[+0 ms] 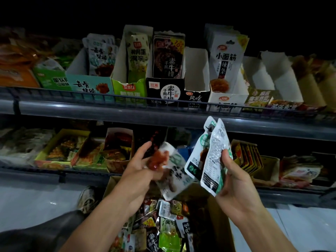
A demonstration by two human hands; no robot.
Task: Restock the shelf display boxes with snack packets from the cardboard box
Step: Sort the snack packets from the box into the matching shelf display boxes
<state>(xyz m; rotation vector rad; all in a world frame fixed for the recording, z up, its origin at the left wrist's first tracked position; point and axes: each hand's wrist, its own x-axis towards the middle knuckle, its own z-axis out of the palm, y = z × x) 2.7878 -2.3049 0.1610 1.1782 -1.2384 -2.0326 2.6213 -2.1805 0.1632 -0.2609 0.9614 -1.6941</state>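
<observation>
My left hand (141, 166) holds a white snack packet (172, 171) with a red food picture, tilted and blurred, above the open cardboard box (218, 224). My right hand (234, 171) grips two white-and-green packets (211, 155) upright, one showing its printed back. The cardboard box below is full of mixed snack packets (163, 228). On the upper shelf stands a teal display box (91, 84) with matching white packets (101, 55) standing in it. An open-topped black display box (195, 99) with white inner walls sits further right.
The upper shelf rail (127, 108) runs across in front of several display boxes: green (130, 90), black (164, 91) and white (227, 100). A lower shelf holds yellow and brown boxes (60, 150) of packets. White floor (36, 202) lies beside the cardboard box.
</observation>
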